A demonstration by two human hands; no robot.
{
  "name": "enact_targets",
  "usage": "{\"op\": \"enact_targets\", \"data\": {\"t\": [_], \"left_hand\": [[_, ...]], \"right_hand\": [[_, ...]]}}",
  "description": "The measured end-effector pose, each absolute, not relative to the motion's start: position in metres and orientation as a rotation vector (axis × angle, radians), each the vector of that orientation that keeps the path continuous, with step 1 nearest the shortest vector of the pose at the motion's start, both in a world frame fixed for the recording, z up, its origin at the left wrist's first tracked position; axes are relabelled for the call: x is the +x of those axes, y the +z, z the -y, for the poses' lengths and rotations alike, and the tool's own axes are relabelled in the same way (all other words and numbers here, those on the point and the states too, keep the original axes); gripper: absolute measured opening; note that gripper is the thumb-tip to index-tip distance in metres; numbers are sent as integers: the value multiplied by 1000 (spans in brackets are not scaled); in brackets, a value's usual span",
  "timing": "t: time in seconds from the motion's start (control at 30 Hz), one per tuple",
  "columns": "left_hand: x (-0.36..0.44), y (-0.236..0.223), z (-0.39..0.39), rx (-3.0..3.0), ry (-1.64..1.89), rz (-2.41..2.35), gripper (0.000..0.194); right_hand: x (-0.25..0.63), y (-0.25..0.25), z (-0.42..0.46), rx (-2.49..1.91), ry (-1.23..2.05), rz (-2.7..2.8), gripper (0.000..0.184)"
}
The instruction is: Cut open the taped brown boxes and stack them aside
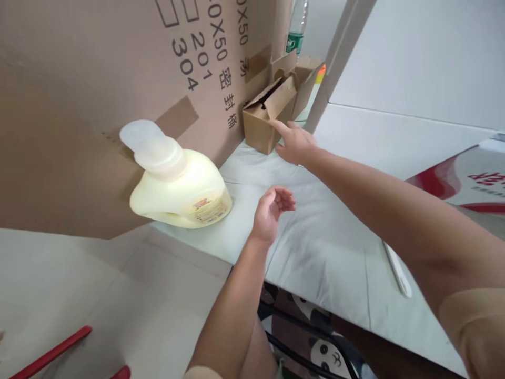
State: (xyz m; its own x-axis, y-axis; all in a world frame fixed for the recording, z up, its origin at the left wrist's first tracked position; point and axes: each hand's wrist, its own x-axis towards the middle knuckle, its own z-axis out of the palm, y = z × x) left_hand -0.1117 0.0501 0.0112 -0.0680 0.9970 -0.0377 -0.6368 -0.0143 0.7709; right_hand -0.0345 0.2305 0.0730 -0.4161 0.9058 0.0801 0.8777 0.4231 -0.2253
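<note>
Reaching with right hand point(295, 143), fingers parted, grip open; we see index fingertip at flap of small carton point(257, 130), contact unclear. Left hand point(274, 210) half open, fingers loosely curled, above pale cloth point(315, 237). Small carton on cloth, top flaps raised, beside large printed carton point(79, 105). We note yellow jug point(185, 187) on cloth, near large printed carton. Green-labelled bottle point(296, 32) behind small carton. White strip point(397, 271) on cloth; red-and-white box point(465, 179) at far right.
</note>
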Motion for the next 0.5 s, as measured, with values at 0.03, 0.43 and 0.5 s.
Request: {"op": "enact_targets", "data": {"t": [0.03, 0.43, 0.5], "left_hand": [[-112, 10, -51, 654, 1503, -738, 34], [-113, -4, -51, 941, 1835, -1404, 28], [-115, -9, -54, 903, 1878, -1522, 30]], "right_hand": [[-50, 73, -239, -1621, 224, 2486, 77], [12, 40, -213, -1526, 178, 2281, 77], [44, 38, -171, -1447, 182, 2204, 73]]}}
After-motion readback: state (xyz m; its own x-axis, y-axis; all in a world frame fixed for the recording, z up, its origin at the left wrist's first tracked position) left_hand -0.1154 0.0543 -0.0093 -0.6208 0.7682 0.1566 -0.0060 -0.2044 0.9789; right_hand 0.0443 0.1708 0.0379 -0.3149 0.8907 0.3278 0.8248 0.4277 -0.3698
